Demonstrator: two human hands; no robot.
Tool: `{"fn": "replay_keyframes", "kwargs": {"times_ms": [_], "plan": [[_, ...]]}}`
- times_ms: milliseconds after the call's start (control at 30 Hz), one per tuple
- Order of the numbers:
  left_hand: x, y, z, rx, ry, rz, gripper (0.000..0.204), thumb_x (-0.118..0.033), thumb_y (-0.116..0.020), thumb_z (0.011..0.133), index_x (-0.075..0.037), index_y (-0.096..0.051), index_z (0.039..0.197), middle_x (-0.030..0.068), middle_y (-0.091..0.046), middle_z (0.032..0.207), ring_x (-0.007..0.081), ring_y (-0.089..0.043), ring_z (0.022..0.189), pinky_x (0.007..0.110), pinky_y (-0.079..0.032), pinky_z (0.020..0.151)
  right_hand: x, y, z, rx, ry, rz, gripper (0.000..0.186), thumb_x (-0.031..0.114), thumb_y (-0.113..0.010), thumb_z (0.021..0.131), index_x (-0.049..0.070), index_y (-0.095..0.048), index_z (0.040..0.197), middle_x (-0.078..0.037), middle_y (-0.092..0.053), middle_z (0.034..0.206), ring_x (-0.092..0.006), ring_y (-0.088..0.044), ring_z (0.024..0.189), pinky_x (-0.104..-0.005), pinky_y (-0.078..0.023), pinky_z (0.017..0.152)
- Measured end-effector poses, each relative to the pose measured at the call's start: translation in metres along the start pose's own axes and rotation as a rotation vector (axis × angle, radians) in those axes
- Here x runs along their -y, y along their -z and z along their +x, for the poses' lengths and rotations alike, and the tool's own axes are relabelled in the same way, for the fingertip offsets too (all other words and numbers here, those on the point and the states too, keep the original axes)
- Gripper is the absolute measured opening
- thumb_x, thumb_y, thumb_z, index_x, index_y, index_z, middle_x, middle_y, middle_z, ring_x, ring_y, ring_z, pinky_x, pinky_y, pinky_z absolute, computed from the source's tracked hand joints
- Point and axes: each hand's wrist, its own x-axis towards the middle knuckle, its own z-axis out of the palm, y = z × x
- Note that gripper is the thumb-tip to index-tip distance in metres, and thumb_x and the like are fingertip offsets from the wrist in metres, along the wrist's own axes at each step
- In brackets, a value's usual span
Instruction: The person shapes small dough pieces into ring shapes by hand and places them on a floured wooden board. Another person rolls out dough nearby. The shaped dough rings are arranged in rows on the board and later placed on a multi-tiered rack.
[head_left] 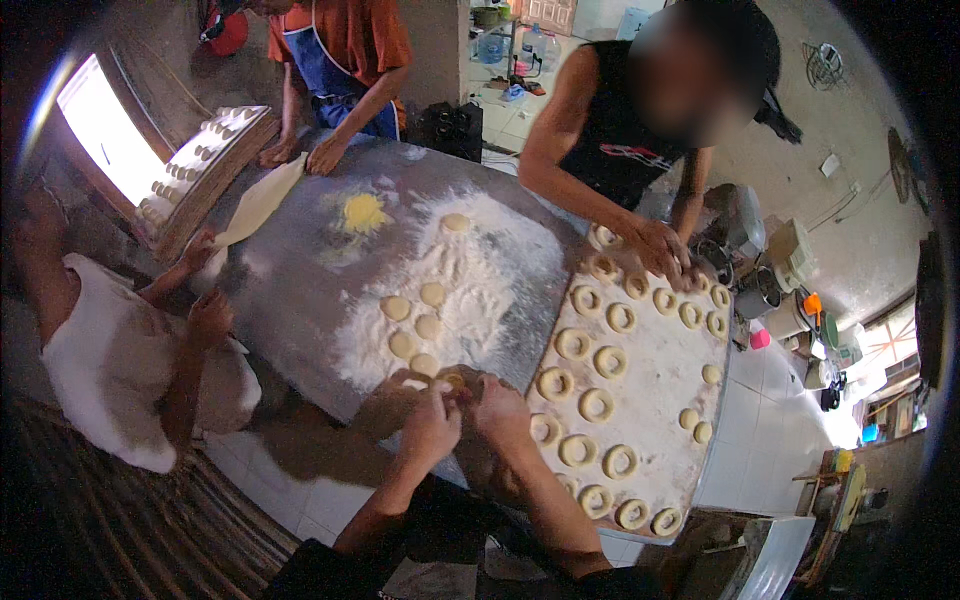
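At the near edge of the table, my left hand (pixel 431 432) and my right hand (pixel 501 412) are close together with fingers curled in. Between their fingertips is a small piece of dough (pixel 454 381), which looks ring-shaped, though the fingers hide much of it. Just beyond lie several flattened dough rounds (pixel 402 345) on a patch of white flour (pixel 470 275). To my right, a floured board (pixel 665 385) carries several dough rings (pixel 597 404) and a few small dough pieces (pixel 689 418).
Across the board, a co-worker's hand (pixel 665 255) reaches over the dough rings. At the left, two people hold a long dough sheet (pixel 262 203) over the grey table (pixel 300 275). A yellow mound (pixel 363 213) sits there. Another tray (pixel 195 180) with dough pieces stands by the window.
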Motion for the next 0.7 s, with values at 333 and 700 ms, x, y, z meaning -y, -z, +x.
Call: {"fn": "replay_keyframes", "kwargs": {"times_ms": [333,700], "plan": [[0.044,0.072,0.038,0.129,-0.019,-0.22,0.029,-0.021,-0.069,0.091,0.003,-0.067,0.107,0.022,-0.068,0.097,0.0314,-0.068,0.089,0.039,-0.054,0.076,0.049,0.003,0.032,0.197,-0.028,0.629,0.033,0.013,-0.067,0.089,0.006,-0.046,0.113,-0.013,-0.063,0.099,-0.0259,-0.065,0.091,-0.0367,-0.053,0.08],[0.001,0.121,0.057,0.054,-0.387,-0.323,0.022,-0.003,-0.075,0.078,0.001,-0.065,0.097,0.0126,-0.067,0.087,0.0206,-0.068,0.076,0.033,-0.054,0.067,0.09,0.014,0.045,-0.273,0.086,0.34,0.044,0.005,-0.072,0.083,0.007,-0.044,0.116,-0.008,-0.057,0.105,-0.0199,-0.059,0.097,-0.035,-0.049,0.085]]}}
